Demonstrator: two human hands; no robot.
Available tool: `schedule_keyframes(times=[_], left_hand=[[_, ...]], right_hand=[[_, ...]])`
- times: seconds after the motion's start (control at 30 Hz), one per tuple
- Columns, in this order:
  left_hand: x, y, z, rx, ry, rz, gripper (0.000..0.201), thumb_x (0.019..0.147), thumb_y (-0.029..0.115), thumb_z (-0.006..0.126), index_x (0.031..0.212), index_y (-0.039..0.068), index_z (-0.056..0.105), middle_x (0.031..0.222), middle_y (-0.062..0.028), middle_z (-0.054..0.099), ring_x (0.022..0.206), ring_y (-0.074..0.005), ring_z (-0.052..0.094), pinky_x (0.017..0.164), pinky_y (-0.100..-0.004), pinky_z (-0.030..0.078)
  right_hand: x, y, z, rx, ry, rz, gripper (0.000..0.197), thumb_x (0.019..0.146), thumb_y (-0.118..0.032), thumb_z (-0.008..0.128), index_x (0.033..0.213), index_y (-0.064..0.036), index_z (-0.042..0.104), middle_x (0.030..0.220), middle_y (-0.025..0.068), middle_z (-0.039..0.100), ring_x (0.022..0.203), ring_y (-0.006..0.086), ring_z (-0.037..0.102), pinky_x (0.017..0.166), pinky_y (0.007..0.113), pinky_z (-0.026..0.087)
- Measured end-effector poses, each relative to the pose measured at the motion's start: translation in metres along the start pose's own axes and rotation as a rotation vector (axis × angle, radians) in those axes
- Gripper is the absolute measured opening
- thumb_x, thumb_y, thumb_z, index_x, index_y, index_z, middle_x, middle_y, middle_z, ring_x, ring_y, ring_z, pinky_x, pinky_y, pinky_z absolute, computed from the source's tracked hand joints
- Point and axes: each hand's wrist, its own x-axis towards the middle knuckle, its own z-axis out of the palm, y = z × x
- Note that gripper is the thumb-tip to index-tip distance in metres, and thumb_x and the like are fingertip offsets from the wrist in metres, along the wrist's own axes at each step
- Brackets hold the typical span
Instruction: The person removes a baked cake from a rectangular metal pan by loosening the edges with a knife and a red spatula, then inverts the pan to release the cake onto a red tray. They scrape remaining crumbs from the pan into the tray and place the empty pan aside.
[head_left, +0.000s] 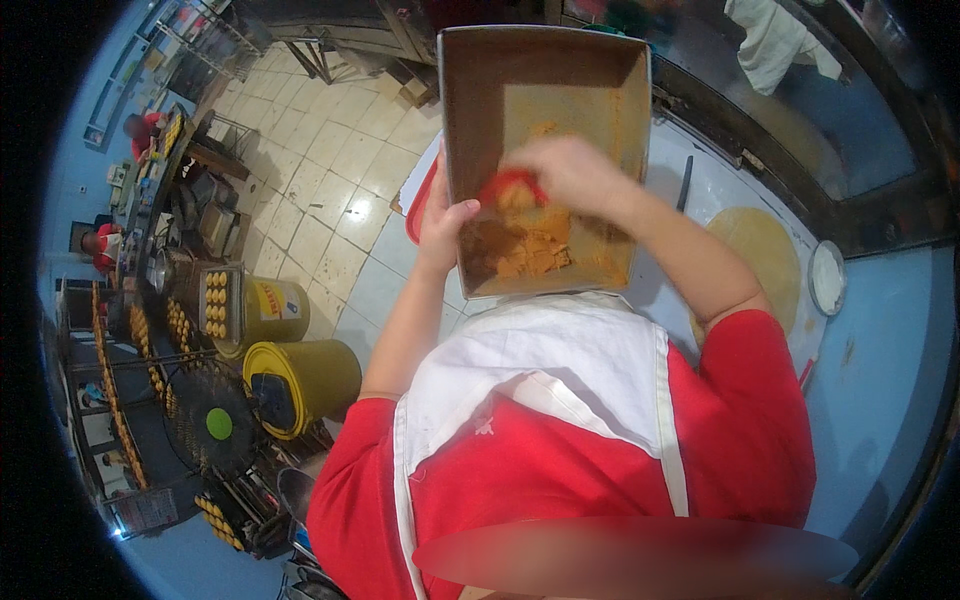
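Observation:
A deep rectangular metal tin (545, 85) is tilted in front of me. Broken orange-brown flakes and crumbs (535, 252) lie toward its near end. My left hand (438, 228) grips the tin's left wall, thumb over the rim and fingers mostly hidden outside. Inside the tin, my right hand (570, 175) is closed on a small red scoop (497, 185), which has some of the orange-brown pieces in it. Motion blurs the right fingers and the scoop, so its exact shape is unclear.
A flat round of dough (750, 262), a bowl of white powder (827, 278) and a dark stick-like tool (685, 182) are on the white table at right. Yellow buckets (318, 380) and a tray of buns (216, 303) stand left. Two people (145, 138) are far left.

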Motion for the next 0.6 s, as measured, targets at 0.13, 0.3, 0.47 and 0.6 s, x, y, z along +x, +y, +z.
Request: schedule_keyframes(times=[0.13,0.3,0.47,0.6], left_hand=[[0.002,0.008,-0.008,-0.05,0.002,-0.017,0.108,0.078,0.017,0.063,0.173,0.002,0.016,0.173,-0.0147,0.032,0.16,-0.0265,0.031,0.13,-0.0397,0.023],[-0.005,0.014,-0.004,-0.013,-0.01,-0.046,0.107,0.077,0.016,0.062,0.173,0.002,0.017,0.172,-0.0149,0.035,0.158,-0.0273,0.034,0.13,-0.0395,0.025],[-0.001,0.015,-0.006,-0.047,0.039,-0.023,0.107,0.076,0.014,0.06,0.173,0.002,0.017,0.172,-0.0151,0.034,0.159,-0.0275,0.033,0.13,-0.039,0.025],[-0.001,0.011,-0.014,-0.055,0.077,-0.059,0.105,0.077,0.011,0.06,0.173,0.002,0.016,0.174,-0.0149,0.032,0.159,-0.0274,0.033,0.13,-0.0387,0.025]], right_hand=[[-0.013,-0.005,-0.012,0.036,-0.036,-0.093,0.038,0.092,-0.005,0.062,0.124,-0.02,0.075,0.116,0.0131,0.077,0.113,0.0348,0.073,0.097,0.046,0.057],[0.018,0.037,-0.067,-0.278,0.459,0.137,0.038,0.092,-0.005,0.066,0.128,-0.0153,0.072,0.12,0.0135,0.076,0.108,0.0355,0.074,0.095,0.044,0.06],[-0.009,0.011,0.0,-0.135,-0.056,-0.1,0.033,0.092,-0.006,0.062,0.121,-0.0178,0.073,0.114,0.0139,0.075,0.11,0.0379,0.072,0.091,0.049,0.058],[-0.013,0.009,-0.008,0.014,-0.057,-0.1,0.033,0.09,-0.005,0.063,0.12,-0.0159,0.071,0.109,0.0164,0.074,0.109,0.0385,0.071,0.091,0.049,0.058]])
